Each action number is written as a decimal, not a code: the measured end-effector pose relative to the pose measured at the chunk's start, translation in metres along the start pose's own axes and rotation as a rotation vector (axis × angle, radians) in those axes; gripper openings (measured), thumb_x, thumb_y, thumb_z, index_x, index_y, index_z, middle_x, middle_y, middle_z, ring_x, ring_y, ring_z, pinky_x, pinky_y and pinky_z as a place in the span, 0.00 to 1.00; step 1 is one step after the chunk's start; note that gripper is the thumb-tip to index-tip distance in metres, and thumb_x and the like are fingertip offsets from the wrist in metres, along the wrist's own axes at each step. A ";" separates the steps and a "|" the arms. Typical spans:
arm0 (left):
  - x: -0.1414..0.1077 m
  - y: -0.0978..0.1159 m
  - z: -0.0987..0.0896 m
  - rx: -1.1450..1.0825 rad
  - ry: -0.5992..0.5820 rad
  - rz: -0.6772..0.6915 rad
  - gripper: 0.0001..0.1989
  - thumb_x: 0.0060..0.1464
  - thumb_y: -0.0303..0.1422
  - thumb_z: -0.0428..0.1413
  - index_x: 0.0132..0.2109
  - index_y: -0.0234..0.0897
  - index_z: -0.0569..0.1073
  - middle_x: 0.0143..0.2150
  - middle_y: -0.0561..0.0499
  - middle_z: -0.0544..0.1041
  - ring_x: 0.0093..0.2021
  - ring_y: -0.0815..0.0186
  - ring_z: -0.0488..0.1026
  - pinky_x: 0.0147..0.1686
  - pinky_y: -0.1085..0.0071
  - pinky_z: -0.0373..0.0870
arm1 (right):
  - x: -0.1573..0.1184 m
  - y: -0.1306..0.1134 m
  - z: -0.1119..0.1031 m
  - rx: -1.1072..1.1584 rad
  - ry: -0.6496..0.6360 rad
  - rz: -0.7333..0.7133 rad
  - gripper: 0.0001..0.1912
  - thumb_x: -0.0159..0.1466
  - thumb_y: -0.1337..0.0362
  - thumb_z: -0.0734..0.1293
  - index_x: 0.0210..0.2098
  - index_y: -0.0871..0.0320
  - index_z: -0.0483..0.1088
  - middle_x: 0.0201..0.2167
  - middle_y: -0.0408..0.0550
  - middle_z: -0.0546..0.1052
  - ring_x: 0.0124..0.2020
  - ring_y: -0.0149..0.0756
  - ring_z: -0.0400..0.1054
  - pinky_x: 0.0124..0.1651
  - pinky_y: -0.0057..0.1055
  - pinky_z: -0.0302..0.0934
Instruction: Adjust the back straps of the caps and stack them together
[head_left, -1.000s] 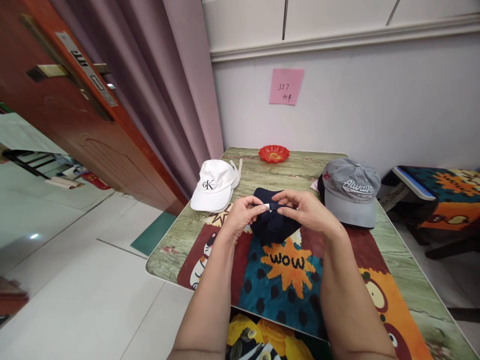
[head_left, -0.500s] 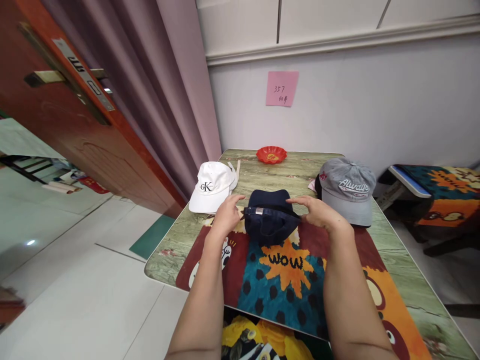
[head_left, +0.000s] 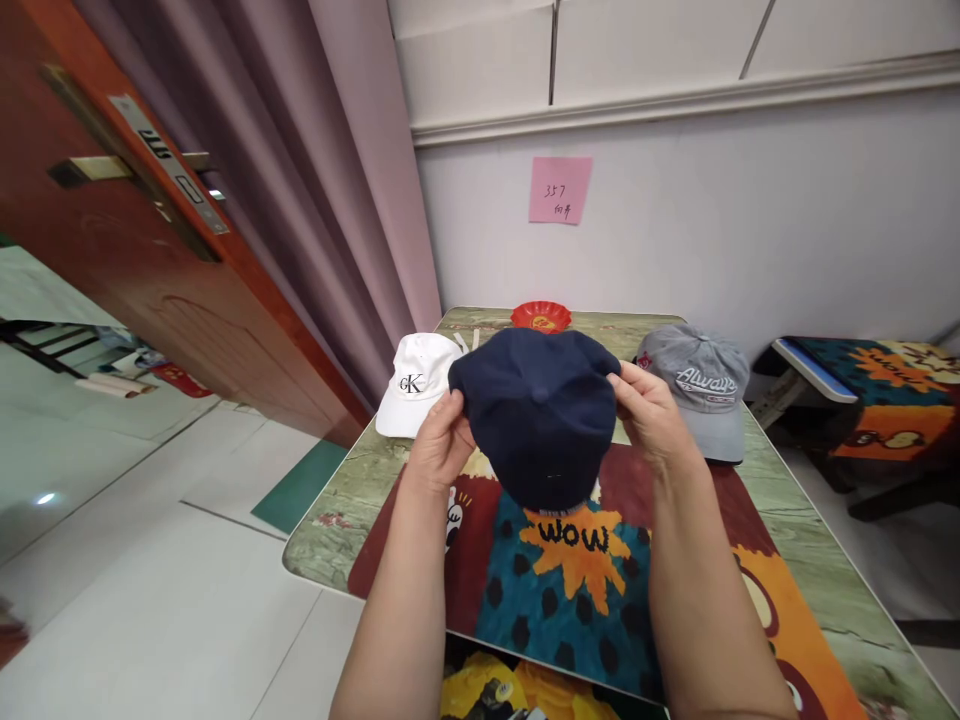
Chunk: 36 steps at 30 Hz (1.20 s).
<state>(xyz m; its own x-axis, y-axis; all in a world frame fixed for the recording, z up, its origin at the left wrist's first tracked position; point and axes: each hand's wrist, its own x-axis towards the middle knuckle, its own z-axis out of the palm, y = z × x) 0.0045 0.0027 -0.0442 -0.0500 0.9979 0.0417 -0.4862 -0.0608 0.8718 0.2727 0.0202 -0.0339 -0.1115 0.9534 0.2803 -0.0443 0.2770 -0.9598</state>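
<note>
Between my hands a dark navy baseball cap (head_left: 541, 410) is held up over the table, its crown facing me. My left hand (head_left: 445, 440) pinches its left edge, and my right hand (head_left: 648, 405) grips the right edge. Behind my left hand sits a white cap (head_left: 412, 380) with a black "CK" on the front. A grey cap (head_left: 705, 385) lettered "Always" stands beyond my right hand. Below the navy cap lies a colourful mat (head_left: 559, 600) with a "WOW" print.
A red scalloped dish (head_left: 540, 317) stands at the far end of the wood-patterned table (head_left: 330, 545). A pink note (head_left: 559, 190) is stuck on the wall. To the left are a curtain (head_left: 337, 180) and a brown door (head_left: 187, 300). Another table (head_left: 885, 390) stands at right.
Both hands have closed on the navy cap. It has been raised off the mat and turned, so its crown now faces me instead of its back strap and opening.
</note>
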 end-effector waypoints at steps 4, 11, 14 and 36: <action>0.001 -0.014 0.010 -0.228 0.011 -0.046 0.22 0.56 0.49 0.60 0.53 0.42 0.78 0.57 0.47 0.80 0.63 0.55 0.71 0.61 0.60 0.70 | 0.006 0.004 0.019 0.319 0.129 0.129 0.23 0.58 0.47 0.74 0.47 0.55 0.77 0.40 0.50 0.84 0.43 0.46 0.79 0.43 0.38 0.74; -0.004 -0.040 0.020 -0.273 -0.202 -0.380 0.20 0.53 0.32 0.65 0.53 0.35 0.77 0.52 0.42 0.82 0.61 0.49 0.73 0.65 0.53 0.65 | 0.022 0.030 0.015 0.649 0.454 0.196 0.16 0.51 0.57 0.80 0.34 0.57 0.76 0.32 0.45 0.84 0.38 0.41 0.80 0.45 0.37 0.76; -0.004 -0.042 0.022 -0.231 -0.208 -0.394 0.19 0.49 0.26 0.67 0.50 0.33 0.79 0.48 0.42 0.83 0.57 0.50 0.77 0.64 0.54 0.67 | 0.024 0.034 0.008 0.653 0.462 0.211 0.15 0.52 0.57 0.80 0.33 0.56 0.75 0.29 0.44 0.83 0.35 0.39 0.80 0.44 0.35 0.76; 0.020 -0.067 0.064 -0.334 0.043 -0.050 0.19 0.57 0.39 0.64 0.54 0.40 0.76 0.57 0.45 0.79 0.59 0.57 0.75 0.57 0.61 0.73 | 0.014 0.030 0.009 0.686 -0.071 0.187 0.22 0.47 0.64 0.80 0.41 0.56 0.77 0.33 0.43 0.83 0.32 0.36 0.77 0.39 0.32 0.74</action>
<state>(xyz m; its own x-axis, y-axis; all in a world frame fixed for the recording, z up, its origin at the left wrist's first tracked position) 0.0918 0.0286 -0.0704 -0.0523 0.9983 -0.0238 -0.7473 -0.0233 0.6641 0.2604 0.0405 -0.0592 -0.2420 0.9610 0.1340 -0.6302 -0.0507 -0.7748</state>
